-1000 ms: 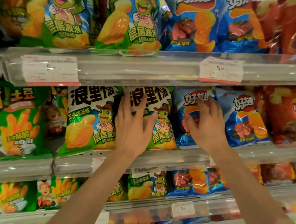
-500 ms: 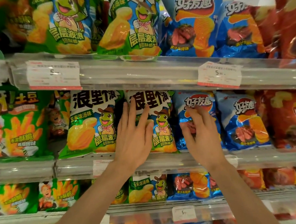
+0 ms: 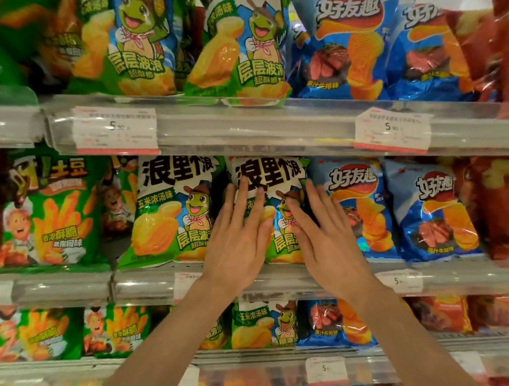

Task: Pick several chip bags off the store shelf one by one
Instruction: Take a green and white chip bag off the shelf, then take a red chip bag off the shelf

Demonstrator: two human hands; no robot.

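The green corn-soup chip bag [image 3: 273,191] stands upright on the middle shelf [image 3: 150,283], at about the centre of the view, its top edge tucked just under the rail of the shelf above. Half a second ago the right hand lay on the blue bag next door; now the right hand [image 3: 329,241] has slid over to the green bag's right edge, fingers straight and laid flat against it, while the left hand [image 3: 239,244] has stayed on the bag's left side, its fingers also straight and pressed on the front. So both hands bracket one bag, neither curled round it yet; I'd judge the first pick is just being set up, and no bag has left the shelf. Whether the right fingertips reach behind the bag's edge I can't quite tell, since the gap there is dark. At nine o'clock of the bag, touching it or nearly so, stands its twin green bag [image 3: 171,216]; at three o'clock the blue steak-flavour chip bag [image 3: 357,207] sits tight beside it, with another blue bag [image 3: 431,207] further right. A white price tag [image 3: 392,131] hangs on the upper rail at about one o'clock. The close neighbours and that low rail overhead look the likeliest snags when the bag comes forward.
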